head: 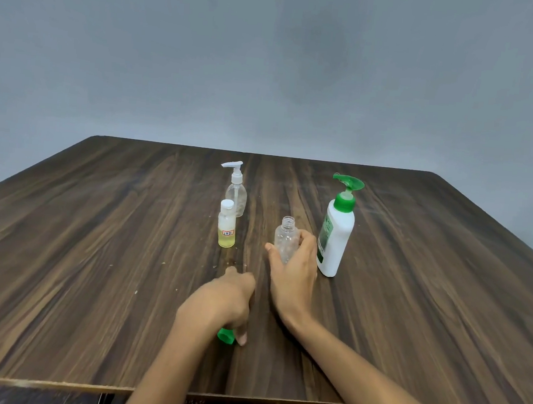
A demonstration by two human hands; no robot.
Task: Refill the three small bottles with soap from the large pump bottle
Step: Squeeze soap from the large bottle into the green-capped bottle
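The large white pump bottle with a green pump head stands right of centre on the wooden table. Just left of it my right hand grips an uncapped clear small bottle, upright on the table. My left hand rests nearer to me, fingers closed on a green cap against the tabletop. Further back stand a small bottle with yellow liquid and a white cap and, behind it, a clear small bottle with a white pump.
The table's front edge runs across the bottom of the view. A plain grey wall rises behind the far edge. Patterned fabric shows below the table between my arms.
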